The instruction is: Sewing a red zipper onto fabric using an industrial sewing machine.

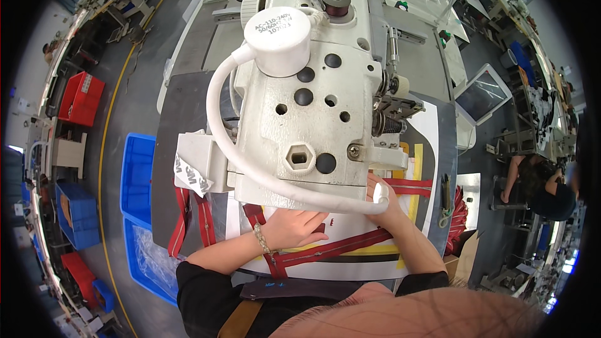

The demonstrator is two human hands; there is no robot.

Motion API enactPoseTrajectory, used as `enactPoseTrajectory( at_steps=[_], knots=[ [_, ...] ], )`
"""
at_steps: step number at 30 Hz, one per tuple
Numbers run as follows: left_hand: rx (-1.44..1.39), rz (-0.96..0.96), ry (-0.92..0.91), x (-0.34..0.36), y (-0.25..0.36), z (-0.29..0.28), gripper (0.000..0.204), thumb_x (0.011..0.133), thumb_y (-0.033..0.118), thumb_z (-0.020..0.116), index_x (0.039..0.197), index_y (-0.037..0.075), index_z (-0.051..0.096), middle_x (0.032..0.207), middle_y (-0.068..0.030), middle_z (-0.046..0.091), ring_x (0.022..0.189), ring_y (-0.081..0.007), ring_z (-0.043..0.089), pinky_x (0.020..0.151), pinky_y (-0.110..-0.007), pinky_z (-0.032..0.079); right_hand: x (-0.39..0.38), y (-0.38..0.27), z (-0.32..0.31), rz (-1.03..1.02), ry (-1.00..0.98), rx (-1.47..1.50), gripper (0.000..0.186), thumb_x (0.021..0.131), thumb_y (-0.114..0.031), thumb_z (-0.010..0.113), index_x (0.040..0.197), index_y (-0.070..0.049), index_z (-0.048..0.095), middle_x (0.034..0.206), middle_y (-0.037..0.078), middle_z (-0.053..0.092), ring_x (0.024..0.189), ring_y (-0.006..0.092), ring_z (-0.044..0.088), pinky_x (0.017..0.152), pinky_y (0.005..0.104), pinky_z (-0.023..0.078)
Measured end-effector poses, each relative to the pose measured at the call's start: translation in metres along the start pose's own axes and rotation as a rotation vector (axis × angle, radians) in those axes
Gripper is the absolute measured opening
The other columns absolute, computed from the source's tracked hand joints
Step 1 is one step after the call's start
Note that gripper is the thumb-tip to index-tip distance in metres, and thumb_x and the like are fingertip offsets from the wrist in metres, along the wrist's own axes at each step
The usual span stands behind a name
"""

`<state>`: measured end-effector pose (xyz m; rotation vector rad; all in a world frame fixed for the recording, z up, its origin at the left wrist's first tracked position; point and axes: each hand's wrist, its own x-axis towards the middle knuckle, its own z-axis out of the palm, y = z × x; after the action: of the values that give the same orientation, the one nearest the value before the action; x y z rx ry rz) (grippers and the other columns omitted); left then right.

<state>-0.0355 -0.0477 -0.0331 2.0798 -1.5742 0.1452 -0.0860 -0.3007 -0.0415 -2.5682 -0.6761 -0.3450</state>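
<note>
A large white sewing machine head [294,131] fills the middle and hides part of both hands. Below its front edge, my left hand [295,228], with a bracelet at the wrist, lies flat, its thumb stretched to the right and its fingertips partly under the machine. My right hand [387,209] reaches up along the machine's right side, fingers stretched out, partly covered by the tip of a white lamp arm [275,191]. Around and between the hands run red zipper tapes [338,245] over a white sheet [350,267] with yellow strips. Under the machine, the needle area is hidden.
Red zippers [206,225] hang at the left table edge, above blue bins [138,175]. Small thread snips [445,197] lie at the right edge. Beyond are a bundle of red zippers [459,219], a cardboard box [462,260], a tilted screen [483,95] and a seated person [554,194].
</note>
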Motion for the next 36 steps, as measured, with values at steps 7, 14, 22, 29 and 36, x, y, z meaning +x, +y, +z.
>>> enactPoseTrajectory(
  at_steps=[7,14,22,29,36],
  knots=[
    [-0.038,-0.017,0.014,0.0,0.002,-0.001,0.049,0.083,0.043,0.066,0.111,0.003,0.061,0.1,-0.0074,0.065,0.082,-0.0186,0.064,0.067,-0.028,0.053,-0.001,0.0,0.0,0.006,0.003,-0.008,0.036,0.073,-0.01,0.06,0.108,-0.006,0.066,0.112,0.01,0.065,0.105,0.0254,0.062,0.094,0.0394,0.048],
    [-0.083,-0.02,0.01,-0.001,-0.001,0.004,0.047,0.085,0.043,0.064,0.11,0.003,0.062,0.087,-0.007,0.064,0.077,-0.0204,0.064,0.065,-0.029,0.052,-0.002,0.001,0.0,0.006,-0.008,0.017,0.037,0.072,-0.009,0.061,0.108,-0.006,0.066,0.11,0.01,0.066,0.106,0.0256,0.062,0.094,0.0396,0.048],
    [-0.033,-0.024,0.013,-0.001,0.001,0.0,0.048,0.084,0.043,0.064,0.11,0.002,0.062,0.089,-0.0069,0.064,0.074,-0.0189,0.063,0.063,-0.028,0.052,-0.002,-0.001,0.002,-0.002,0.007,0.023,0.036,0.072,-0.009,0.061,0.108,-0.005,0.066,0.112,0.01,0.065,0.107,0.025,0.062,0.093,0.0393,0.048],
    [-0.001,-0.043,0.012,-0.005,0.003,-0.001,0.048,0.081,0.044,0.065,0.107,0.004,0.061,0.099,-0.0032,0.062,0.083,-0.0144,0.06,0.067,-0.027,0.046,0.007,-0.012,-0.004,0.079,0.049,0.045,0.034,0.074,-0.008,0.058,0.107,-0.005,0.065,0.115,0.011,0.065,0.108,0.0247,0.062,0.092,0.0395,0.049],
    [0.002,-0.033,-0.01,-0.005,0.004,0.001,0.048,0.08,0.043,0.065,0.107,0.004,0.06,0.106,-0.0036,0.059,0.09,-0.0146,0.056,0.075,-0.027,0.04,0.003,-0.01,-0.006,0.055,-0.007,-0.075,0.031,0.075,-0.007,0.058,0.105,-0.005,0.067,0.113,0.012,0.065,0.111,0.025,0.061,0.093,0.0396,0.048]
  ],
)
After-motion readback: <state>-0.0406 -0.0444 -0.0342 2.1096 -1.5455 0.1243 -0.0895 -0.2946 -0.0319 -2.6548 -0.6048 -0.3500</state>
